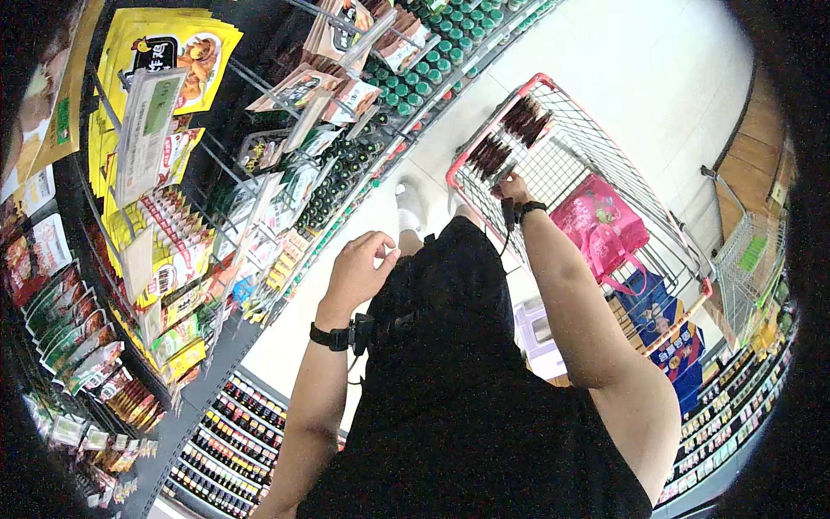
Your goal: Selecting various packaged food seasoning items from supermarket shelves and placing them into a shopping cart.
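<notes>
My left hand (364,269) hangs over the floor beside the packed shelves, fingers loosely curled and apart, with nothing in it. My right hand (514,188) reaches into a wire shopping cart (583,107) with a red rim, at the lower edge of a stack of dark reddish-brown packets (491,156). Its fingertips are small and partly hidden, so whether they grip a packet does not show clearly. A second stack of similar dark packets (526,121) lies just beyond. A pink bag (600,224) with handles rests in the cart's other half.
Hanging yellow food packets (120,97) and price-tag holders (149,136) fill the left side. Green-capped bottles (421,78) line a shelf behind. Blue printed boxes (674,344) and a pale purple carton (538,337) lie near the cart. A second cart (746,272) stands at right.
</notes>
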The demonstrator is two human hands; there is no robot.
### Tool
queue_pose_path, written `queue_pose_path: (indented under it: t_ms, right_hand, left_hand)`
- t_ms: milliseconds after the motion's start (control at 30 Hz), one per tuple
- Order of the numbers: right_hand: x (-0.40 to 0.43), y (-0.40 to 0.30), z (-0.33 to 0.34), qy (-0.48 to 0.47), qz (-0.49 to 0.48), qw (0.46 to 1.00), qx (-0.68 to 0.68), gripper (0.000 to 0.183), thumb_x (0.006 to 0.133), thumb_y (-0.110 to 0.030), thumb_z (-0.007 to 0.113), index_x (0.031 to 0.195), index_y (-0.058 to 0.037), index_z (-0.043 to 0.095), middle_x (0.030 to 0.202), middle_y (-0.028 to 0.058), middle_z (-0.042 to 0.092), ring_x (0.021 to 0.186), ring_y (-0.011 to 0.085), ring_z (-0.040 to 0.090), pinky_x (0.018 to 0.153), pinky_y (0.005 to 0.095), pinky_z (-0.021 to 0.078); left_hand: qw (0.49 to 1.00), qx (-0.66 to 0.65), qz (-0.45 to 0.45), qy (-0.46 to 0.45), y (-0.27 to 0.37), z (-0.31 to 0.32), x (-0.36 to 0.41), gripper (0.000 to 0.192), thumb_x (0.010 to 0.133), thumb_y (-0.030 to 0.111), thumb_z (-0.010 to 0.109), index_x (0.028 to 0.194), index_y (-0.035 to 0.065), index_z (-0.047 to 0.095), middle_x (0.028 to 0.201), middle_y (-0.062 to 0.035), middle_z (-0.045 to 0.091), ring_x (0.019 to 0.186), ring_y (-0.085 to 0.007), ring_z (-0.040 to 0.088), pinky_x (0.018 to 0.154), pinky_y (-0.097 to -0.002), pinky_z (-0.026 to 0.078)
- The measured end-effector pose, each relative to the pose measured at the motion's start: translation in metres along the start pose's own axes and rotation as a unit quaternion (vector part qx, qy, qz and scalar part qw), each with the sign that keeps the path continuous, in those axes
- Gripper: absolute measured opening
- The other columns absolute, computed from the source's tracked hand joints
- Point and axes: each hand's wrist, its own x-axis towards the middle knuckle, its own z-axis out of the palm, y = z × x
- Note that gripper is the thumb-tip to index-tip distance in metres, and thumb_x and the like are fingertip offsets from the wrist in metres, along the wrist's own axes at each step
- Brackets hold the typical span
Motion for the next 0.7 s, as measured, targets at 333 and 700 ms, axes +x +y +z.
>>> queue_pose_path:
  t_ms: [333,700]
  right_hand:
    - [-0.019,-0.016,0.028,-0.059,0.012,0.998,-0.014,0.082,0.087,-0.019,0.064,0.145,-0.0013,0.008,0.106,0.0241,0.060,0.078,0.0314,0.065,0.057,0.0380,0.0531]
    - [-0.064,-0.029,0.029,-0.066,-0.048,0.997,0.011,0.071,0.084,-0.003,0.061,0.142,-0.0007,0.019,0.109,0.0188,0.060,0.073,0.0275,0.064,0.055,0.0357,0.0524]
  left_hand:
    - [1.000,0.024,-0.015,-0.010,-0.014,0.003,-0.011,0.015,0.084,0.018,0.062,0.089,0.0042,0.060,0.078,-0.0098,0.061,0.073,-0.0236,0.064,0.066,-0.0343,0.047]
    - [0.998,0.026,0.064,0.006,-0.016,-0.003,-0.005,0.014,0.083,0.018,0.062,0.088,0.0046,0.059,0.074,-0.0092,0.060,0.067,-0.0246,0.060,0.063,-0.0351,0.046]
